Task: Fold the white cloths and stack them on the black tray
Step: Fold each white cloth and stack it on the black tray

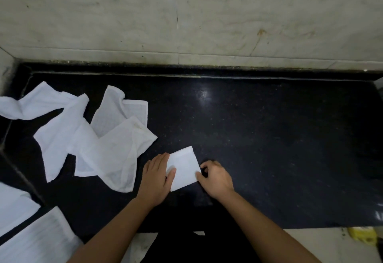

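The folded cloth [183, 168] lies between both hands, long axis running away from the person, left hand [156, 179] flat on its near-left edge, right hand [215, 176] pinching its right corner.

No readable text, label, brand, number or sign is showing anywhere, from upper left to lower right.
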{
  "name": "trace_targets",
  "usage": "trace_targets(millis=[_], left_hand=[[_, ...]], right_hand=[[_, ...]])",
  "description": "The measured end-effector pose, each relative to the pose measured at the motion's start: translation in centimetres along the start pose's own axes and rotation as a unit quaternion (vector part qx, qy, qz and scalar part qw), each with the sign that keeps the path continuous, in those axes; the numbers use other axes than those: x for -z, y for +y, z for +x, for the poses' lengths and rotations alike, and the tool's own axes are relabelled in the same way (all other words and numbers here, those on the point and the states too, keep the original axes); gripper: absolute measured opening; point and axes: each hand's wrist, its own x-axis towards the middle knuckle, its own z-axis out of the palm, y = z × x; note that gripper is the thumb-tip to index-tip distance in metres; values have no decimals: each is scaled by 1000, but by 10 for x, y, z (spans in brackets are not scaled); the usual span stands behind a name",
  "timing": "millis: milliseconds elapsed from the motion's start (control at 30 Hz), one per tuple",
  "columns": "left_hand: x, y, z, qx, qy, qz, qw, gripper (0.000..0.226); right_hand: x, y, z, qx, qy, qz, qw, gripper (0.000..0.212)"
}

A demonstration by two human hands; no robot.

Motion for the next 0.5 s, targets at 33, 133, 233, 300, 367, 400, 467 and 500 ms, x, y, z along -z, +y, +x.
trace_targets(millis=[33,133,233,300,367,400,467,500], left_hand=[[-1,1,1,10,15,-5,1000,68],[2,-3,7,37,24,-12,999,58],[14,-5,15,65,-13,-33,997,52],[23,-2,19,74,-44,-38,996,57],[33,3,26,75,-55,-41,995,62],[37,5,30,71,-55,-42,995,65],[48,13,37,38,-34,-49,998,70],[55,19,41,8,-27,-48,998,73]], right_hand=[[0,-2,1,-16,-11,14,1000,23],[4,-8,5,-56,-22,79,995,6],[15,-15,9,-66,-21,126,990,5],[26,-20,10,-51,-27,136,989,19],[42,-30,9,-22,-28,118,992,26],[48,-34,10,-6,-25,102,994,23],[63,-44,7,29,-10,71,997,18],[70,-48,3,48,-2,60,997,16]])
